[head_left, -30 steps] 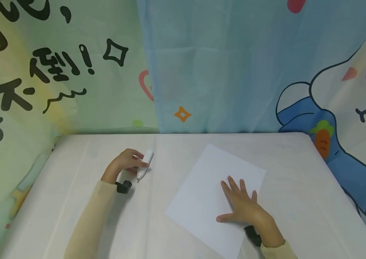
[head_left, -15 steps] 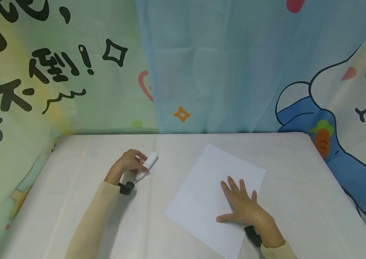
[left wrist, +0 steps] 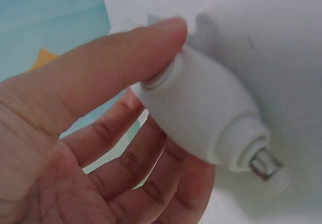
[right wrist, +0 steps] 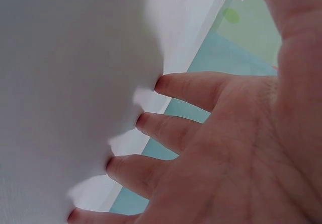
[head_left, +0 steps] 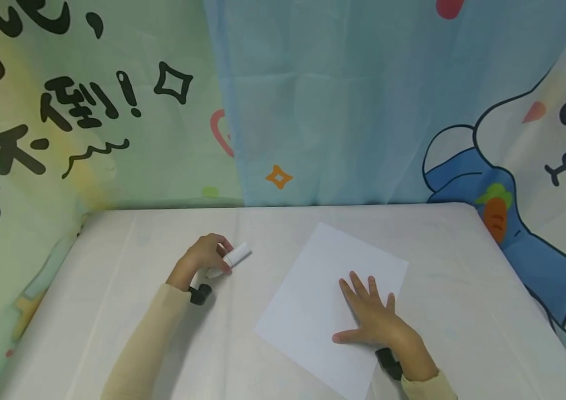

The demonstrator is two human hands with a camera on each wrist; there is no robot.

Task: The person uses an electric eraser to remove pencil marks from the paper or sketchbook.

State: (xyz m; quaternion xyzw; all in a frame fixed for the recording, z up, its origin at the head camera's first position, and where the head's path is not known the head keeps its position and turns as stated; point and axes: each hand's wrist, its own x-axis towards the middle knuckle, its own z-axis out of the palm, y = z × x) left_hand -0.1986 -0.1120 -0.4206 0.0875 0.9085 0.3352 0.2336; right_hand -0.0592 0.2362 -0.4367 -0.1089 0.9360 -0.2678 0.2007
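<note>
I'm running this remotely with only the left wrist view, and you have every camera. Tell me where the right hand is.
Observer: The right hand is on a white sheet of paper.

Operator: Describe how its fingers lie.

Observer: The fingers are spread apart, with visible gaps between them.

Operator: Now say whether the white tube in the left hand reaches that paper.

Observer: No. In the head view, bare table shows between them.
</note>
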